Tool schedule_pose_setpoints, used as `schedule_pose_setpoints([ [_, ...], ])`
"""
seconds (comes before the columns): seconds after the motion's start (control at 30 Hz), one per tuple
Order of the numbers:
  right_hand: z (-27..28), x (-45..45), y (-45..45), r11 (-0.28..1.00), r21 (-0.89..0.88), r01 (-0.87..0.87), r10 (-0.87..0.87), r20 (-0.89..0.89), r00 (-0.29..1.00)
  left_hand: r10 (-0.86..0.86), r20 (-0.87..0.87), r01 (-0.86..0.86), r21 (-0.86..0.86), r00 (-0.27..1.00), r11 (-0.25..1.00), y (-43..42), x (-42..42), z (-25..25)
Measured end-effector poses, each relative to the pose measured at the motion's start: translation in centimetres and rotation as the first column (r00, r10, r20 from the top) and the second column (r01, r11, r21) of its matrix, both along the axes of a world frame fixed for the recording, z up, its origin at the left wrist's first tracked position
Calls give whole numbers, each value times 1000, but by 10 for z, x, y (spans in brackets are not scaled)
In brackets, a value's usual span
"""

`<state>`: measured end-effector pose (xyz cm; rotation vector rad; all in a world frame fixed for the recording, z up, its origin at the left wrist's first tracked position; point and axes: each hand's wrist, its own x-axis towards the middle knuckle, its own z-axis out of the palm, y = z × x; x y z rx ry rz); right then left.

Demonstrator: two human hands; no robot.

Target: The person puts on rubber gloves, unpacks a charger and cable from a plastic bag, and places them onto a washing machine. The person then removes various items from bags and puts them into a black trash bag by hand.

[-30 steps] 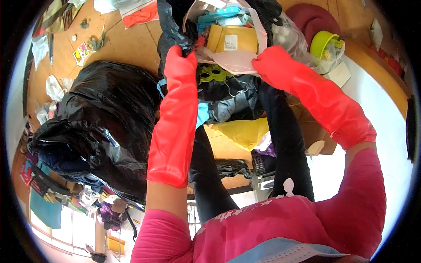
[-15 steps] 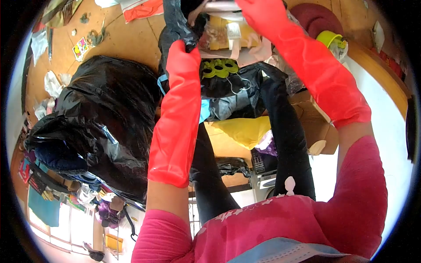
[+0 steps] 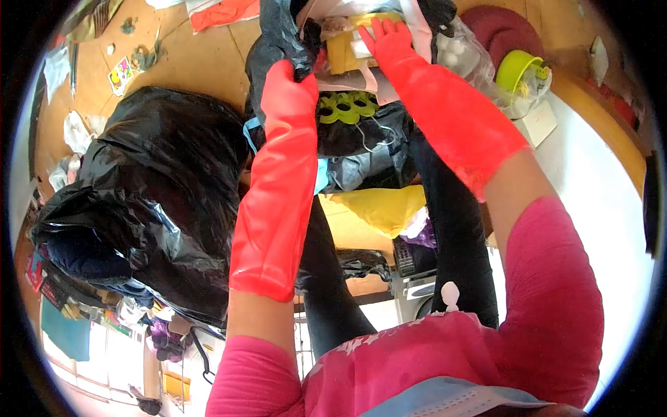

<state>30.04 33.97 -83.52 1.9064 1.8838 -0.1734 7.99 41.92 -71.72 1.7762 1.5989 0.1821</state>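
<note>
Both hands wear long red rubber gloves. My left hand is closed on the gathered edge of a black plastic bag at the top centre. My right hand has its fingers spread and lies over a yellow padded envelope, on its white label. The envelope is inside a pale pink bag, whose mouth is open within the black bag. Just below the pink bag's edge rests a yellow-green mask-like item, beside a thin white cord.
A large, full black bag stands on the left. At the right are a lime-green container and a dark red round item. Yellow cloth lies between my legs, and scattered items cover the left floor.
My right hand let go of the pink bag's rim, rose, then came down with spread fingers onto the envelope. My left hand has kept its grip on the black plastic.
</note>
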Motion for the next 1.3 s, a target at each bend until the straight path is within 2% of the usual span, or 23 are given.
schedule_pose_setpoints([
  [0.1,-16,-2,1,1000,11,29,-29,56,998,7,65,-8,21,998,1000,1,1,-7],
  [0.17,-17,-1,-1,998,30,61,-61,22,998,13,93,-13,1,996,1000,-1,-1,-4],
  [0.23,-11,4,2,978,-129,164,-171,-45,984,30,52,-26,-72,998,997,-1,1,4],
  [0.3,-28,17,7,966,-192,176,-186,-35,982,1,43,0,-39,999,999,-1,0,4],
  [0.33,-40,32,9,959,-195,207,-245,-196,950,-29,34,29,-6,999,1000,-2,-1,4],
  [0.4,-30,45,17,950,-203,236,-295,-348,890,-34,45,34,2,998,999,-1,-3,2],
  [0.47,40,70,50,976,-214,25,-113,-410,905,-30,71,29,18,997,999,2,-1,0],
  [0.5,55,79,56,972,-220,-81,-25,-439,898,-33,63,34,-15,997,999,3,-1,-1],
  [0.53,46,91,65,921,-389,17,-214,-472,855,-35,52,38,-49,998,998,2,-2,-2],
  [0.57,56,95,70,922,-387,14,-210,-469,858,-31,56,34,-48,998,998,2,-1,-1],
  [0.63,90,103,84,876,-475,-86,-259,-613,746,-37,76,36,23,996,999,0,-2,-4],
  [0.67,103,103,88,803,-596,-21,-417,-587,694,-36,76,35,23,996,999,-1,-3,-5],
  [0.7,100,105,87,803,-595,-21,-416,-586,695,-36,105,33,29,994,999,-1,-5,-8],
  [0.77,100,105,85,745,-668,-5,-539,-606,585,-36,133,32,32,990,999,-1,-6,-11],
  [0.87,121,110,82,736,-675,50,-592,-606,531,-34,113,29,43,993,999,0,-4,-6],
  [0.93,134,111,81,726,-681,97,-611,-575,544,-59,-19,60,38,998,998,1,1,6],
  [1.03,150,111,77,685,-706,180,-677,-527,514,-25,37,25,-5,999,1000,1,1,7],
  [1.1,140,118,67,700,-706,108,-703,-656,275,-26,45,26,13,999,1000,0,0,6],
  [1.13,136,123,66,702,-704,106,-701,-658,275,-28,53,26,35,998,999,0,-1,5],
  [1.2,131,129,64,798,-600,52,-571,-725,386,-24,39,22,45,999,999,0,1,10],
  [1.23,129,132,59,798,-600,51,-570,-726,386,-21,30,20,55,999,998,0,2,12],
  [1.3,133,132,50,908,-418,16,-353,-745,566,6,43,-7,24,999,1000,1,1,9],
])
